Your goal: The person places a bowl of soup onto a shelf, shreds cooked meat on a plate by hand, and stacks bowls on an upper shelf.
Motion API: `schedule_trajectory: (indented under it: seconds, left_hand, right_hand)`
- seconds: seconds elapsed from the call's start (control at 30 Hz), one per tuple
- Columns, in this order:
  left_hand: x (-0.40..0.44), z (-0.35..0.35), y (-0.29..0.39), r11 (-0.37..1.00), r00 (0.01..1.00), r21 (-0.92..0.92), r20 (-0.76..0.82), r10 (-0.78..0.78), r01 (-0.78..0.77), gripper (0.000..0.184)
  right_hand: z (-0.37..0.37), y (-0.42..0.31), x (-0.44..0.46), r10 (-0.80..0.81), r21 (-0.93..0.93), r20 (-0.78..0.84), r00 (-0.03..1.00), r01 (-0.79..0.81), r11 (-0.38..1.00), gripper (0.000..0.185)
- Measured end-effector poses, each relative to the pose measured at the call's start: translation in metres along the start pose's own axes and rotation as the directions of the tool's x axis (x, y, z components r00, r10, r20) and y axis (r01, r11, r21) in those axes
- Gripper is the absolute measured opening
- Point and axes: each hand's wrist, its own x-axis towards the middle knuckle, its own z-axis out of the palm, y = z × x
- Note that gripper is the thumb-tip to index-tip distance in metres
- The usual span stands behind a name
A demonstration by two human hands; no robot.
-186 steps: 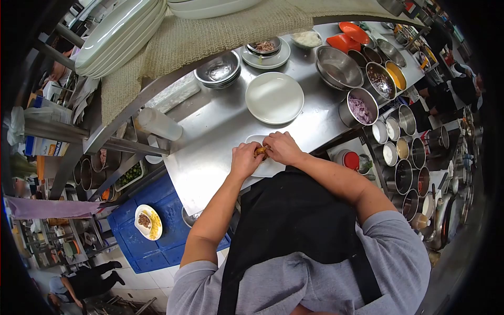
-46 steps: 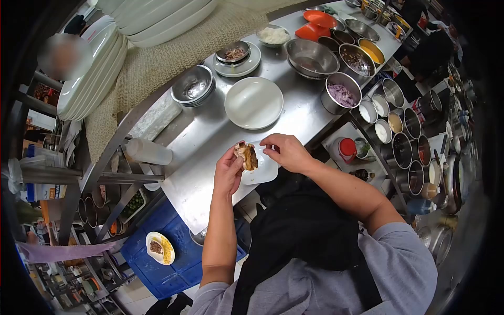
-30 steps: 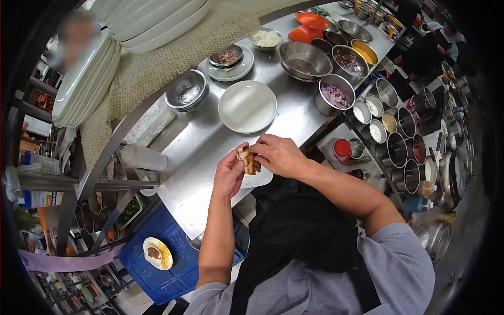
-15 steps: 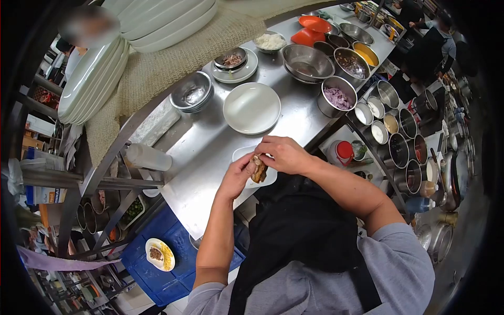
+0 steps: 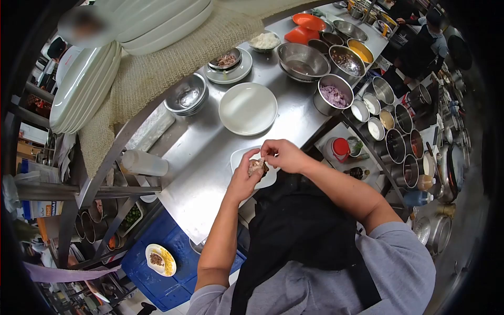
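Note:
A browned piece of cooked meat (image 5: 256, 167), perhaps chicken, is gripped in my left hand (image 5: 242, 177), with its pale torn side facing up. At its upper edge my right hand (image 5: 286, 156) is closed in a pinch, the fingertips at the meat. Whether a shred is between them is too small to tell. Beneath both hands lies a small white plate (image 5: 270, 180), partly covered by them. Just beyond it stands a larger round white plate (image 5: 248, 109) with nothing on it.
Steel bowls (image 5: 186, 95) are stacked at the left, near a squeeze bottle (image 5: 145, 162). Chopped red onion fills a pot (image 5: 334, 96) at the right. A plate of food (image 5: 160, 260) sits on a blue lid (image 5: 184, 283) below. Stacked plates (image 5: 84, 89) stand on a cloth-covered shelf.
My left hand has turned the meat so that its paler side shows. My right hand has shifted slightly to the right and closed into a tighter pinch. The view has moved a little.

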Motion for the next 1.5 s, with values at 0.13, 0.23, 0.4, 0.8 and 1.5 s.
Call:
schedule_trajectory:
  seconds: [0.13, 0.23, 0.4, 0.8, 1.5]
  left_hand:
    - [0.004, -0.007, 0.009, 0.952, 0.995, -0.306, 0.08, 0.053, -0.026, 0.041]
    - [0.006, -0.006, 0.016, 0.933, 0.993, -0.357, 0.097, 0.071, -0.032, 0.036]
    - [0.0, 0.0, 0.037, 0.957, 0.964, -0.12, -0.029, 0.263, -0.265, 0.037]
    - [0.007, -0.003, 0.033, 0.969, 0.967, 0.145, -0.125, 0.221, -0.202, 0.035]
    - [0.001, -0.048, -0.081, 0.82, 0.873, 0.529, -0.481, 0.078, 0.218, 0.032]
  right_hand:
    - [-0.015, -0.031, -0.002, 0.108, 0.215, 0.062, 0.992, -0.119, 0.969, 0.003]
    - [-0.019, -0.035, -0.006, 0.128, 0.25, 0.054, 0.99, -0.137, 0.958, 0.007]
    - [-0.019, -0.059, -0.02, -0.044, 0.412, -0.07, 0.997, 0.069, 0.909, 0.019]
    - [0.017, -0.221, -0.074, -0.814, 0.817, 0.101, 0.572, 0.419, 0.396, 0.016]
    - [-0.058, 0.11, -0.134, 0.157, -0.42, -0.294, 0.943, -0.275, 0.865, 0.033]
